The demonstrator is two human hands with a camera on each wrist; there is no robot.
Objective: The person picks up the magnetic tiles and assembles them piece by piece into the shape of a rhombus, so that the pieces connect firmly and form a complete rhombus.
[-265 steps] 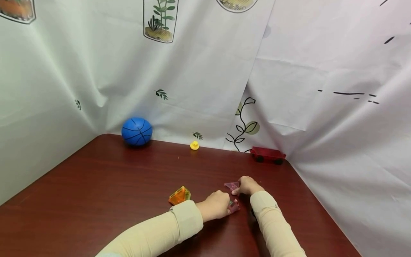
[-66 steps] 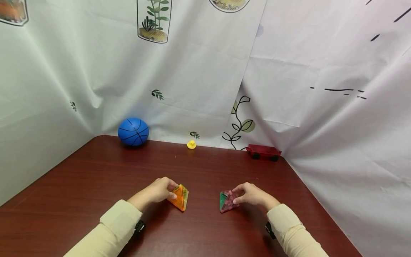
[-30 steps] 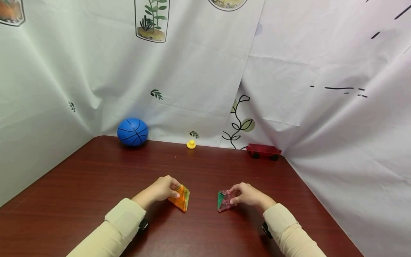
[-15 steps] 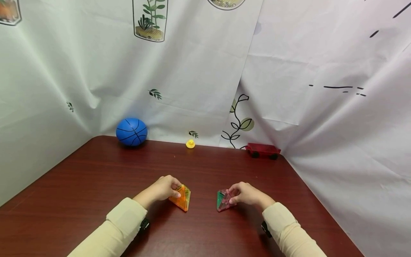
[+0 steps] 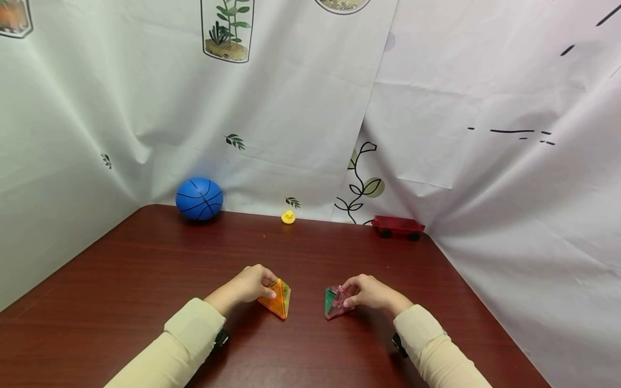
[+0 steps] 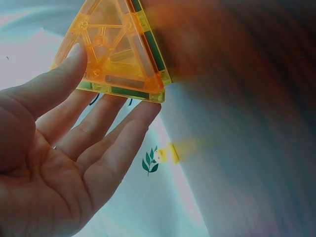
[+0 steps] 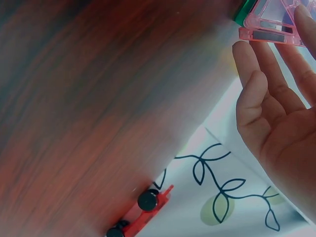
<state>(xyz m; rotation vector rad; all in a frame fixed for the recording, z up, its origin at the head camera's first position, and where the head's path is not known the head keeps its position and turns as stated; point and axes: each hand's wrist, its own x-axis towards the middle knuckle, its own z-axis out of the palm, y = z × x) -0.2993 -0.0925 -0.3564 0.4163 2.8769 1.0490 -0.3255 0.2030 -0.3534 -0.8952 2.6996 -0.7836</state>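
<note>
In the head view my left hand (image 5: pixel 248 284) pinches an orange and yellow magnetic-tile pyramid (image 5: pixel 276 306) between thumb and fingers. Its triangular faces show large in the left wrist view, where the thumb presses the orange tile (image 6: pixel 113 42). Across a gap of bare table, my right hand (image 5: pixel 372 292) grips a pink and green magnetic-tile pyramid (image 5: pixel 336 304), with the green side turned toward the orange one. Only part of that pink pyramid (image 7: pixel 269 24) is visible at the top edge of the right wrist view. The two pyramids stand apart.
A dark red wooden table (image 5: pixel 233 242) carries a blue ball (image 5: pixel 199 199) at the back left. A yellow rubber duck (image 5: pixel 288 217) and a red wheeled toy cart (image 5: pixel 399 227) stand along the back edge. White printed cloth (image 5: pixel 301 108) hangs behind.
Earlier both hands worked on pink tiles while the orange pyramid stood alone. The left hand now holds that pyramid; the right holds the pink-green one. Lately both have slid slightly toward each other.
</note>
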